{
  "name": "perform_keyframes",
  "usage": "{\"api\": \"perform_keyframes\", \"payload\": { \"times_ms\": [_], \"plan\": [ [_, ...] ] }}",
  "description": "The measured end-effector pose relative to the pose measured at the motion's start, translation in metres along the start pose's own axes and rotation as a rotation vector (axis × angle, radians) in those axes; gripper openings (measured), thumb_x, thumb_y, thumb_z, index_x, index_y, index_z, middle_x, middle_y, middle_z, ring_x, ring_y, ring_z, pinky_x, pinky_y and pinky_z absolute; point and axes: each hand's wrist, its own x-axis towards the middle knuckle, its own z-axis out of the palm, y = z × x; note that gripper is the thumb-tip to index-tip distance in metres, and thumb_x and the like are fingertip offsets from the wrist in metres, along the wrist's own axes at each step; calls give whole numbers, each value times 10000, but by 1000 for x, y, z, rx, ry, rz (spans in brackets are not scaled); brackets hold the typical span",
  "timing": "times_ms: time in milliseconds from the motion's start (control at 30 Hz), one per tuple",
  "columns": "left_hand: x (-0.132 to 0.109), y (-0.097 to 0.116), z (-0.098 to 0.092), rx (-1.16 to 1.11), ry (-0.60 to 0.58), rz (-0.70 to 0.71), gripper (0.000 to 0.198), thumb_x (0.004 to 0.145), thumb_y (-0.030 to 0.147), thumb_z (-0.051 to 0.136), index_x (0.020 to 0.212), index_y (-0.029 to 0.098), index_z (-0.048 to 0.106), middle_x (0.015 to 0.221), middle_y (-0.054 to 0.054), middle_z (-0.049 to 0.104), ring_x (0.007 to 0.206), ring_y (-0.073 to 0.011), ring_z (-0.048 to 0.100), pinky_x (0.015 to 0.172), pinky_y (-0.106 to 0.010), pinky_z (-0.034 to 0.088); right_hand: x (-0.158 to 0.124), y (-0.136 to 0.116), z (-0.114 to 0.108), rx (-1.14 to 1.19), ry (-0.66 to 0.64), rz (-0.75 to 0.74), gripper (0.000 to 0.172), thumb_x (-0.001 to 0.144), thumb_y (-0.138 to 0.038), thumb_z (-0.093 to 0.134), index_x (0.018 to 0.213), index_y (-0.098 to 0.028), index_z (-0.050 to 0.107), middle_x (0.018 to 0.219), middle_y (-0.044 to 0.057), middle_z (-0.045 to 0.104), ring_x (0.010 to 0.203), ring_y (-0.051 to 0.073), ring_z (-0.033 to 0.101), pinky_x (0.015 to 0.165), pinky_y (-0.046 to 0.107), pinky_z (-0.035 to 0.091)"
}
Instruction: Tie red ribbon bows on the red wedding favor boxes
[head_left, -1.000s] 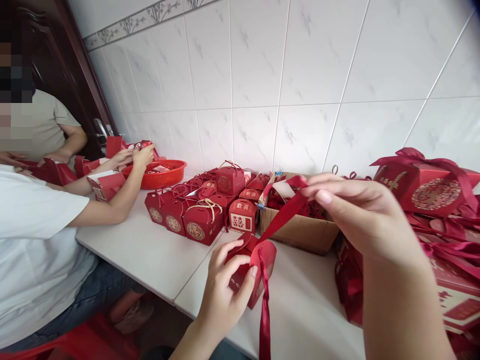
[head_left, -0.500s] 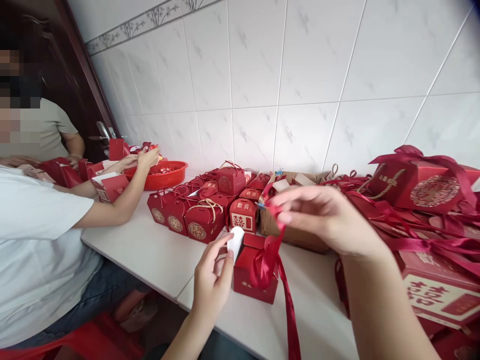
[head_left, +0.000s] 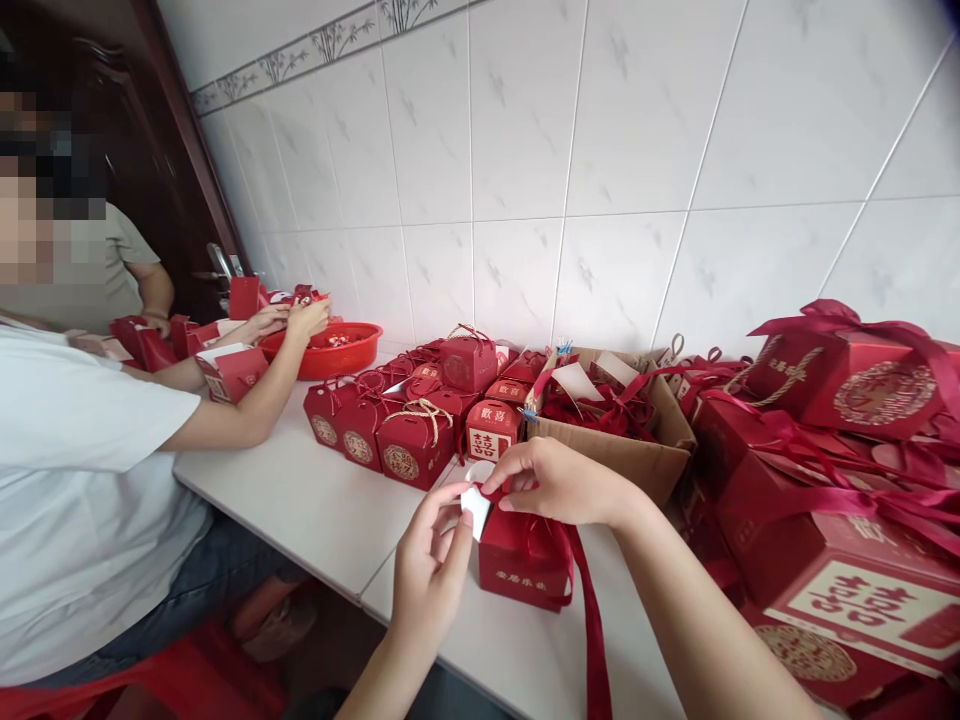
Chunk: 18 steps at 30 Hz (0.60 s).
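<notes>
A: Lower centre of the frame. What bore the work, and how much of it lay free?
B: A white table (head_left: 315,500), its front edge running from middle left down to bottom centre. A seated person in a white shirt (head_left: 82,480) closed off the left. Large red boxes (head_left: 862,600) were heaped at the right. A cardboard carton (head_left: 622,460) stood just behind the hands, with finished boxes (head_left: 405,450) clustered to its left. Bare top showed only left of centre.
A: And the piece in hand?
B: A small red box (head_left: 525,565) stood upright near the front edge. It was thin card, so judged light and easily dented at the walls, and best held by its corners or top fold. A red ribbon (head_left: 592,640), soft and slack, trailed from its right side past the table edge, where it looked liable to snag.
A: The hands?
B: The left hand (head_left: 431,575) had thumb and forefinger pinched on a white flap (head_left: 475,510) at the box's upper left corner. The right hand (head_left: 559,485) lay over the top, its fingers curled down and nearly closed on the top fold; what lay beneath them was hidden
</notes>
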Motion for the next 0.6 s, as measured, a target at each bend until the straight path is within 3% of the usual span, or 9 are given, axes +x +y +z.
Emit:
{"api": "perform_keyframes", "payload": {
  "times_ms": [167, 400, 600],
  "plan": [
    [-3, 0, 1, -81, 29, -2, 395, 821, 384, 620, 1162, 229, 496, 1093, -99, 650, 985, -217, 655, 808, -310, 534, 4, 2, 3, 42, 5, -6, 235, 755, -110, 610, 938, -180, 740, 945, 41, 732, 746, 144, 626, 717, 263, 488],
    [12, 8, 5, -381, -52, -312, 421, 811, 464, 613, 1127, 188, 576, 1134, -120, 643, 1002, -232, 632, 799, -325, 523, 6, 4, 6, 45, 42, -20, 214, 761, -91, 583, 912, -162, 718, 908, 41, 721, 813, 156, 641, 746, 260, 490],
    [28, 15, 3, -319, -104, -254, 205, 708, 318, 736, 799, 160, 642, 756, -15, 642, 730, -144, 615, 702, -258, 509, 5, 3, 3, 29, 96, -1, 125, 762, -126, 601, 868, -151, 662, 847, 36, 685, 750, 140, 611, 694, 243, 480]
  ]
}}
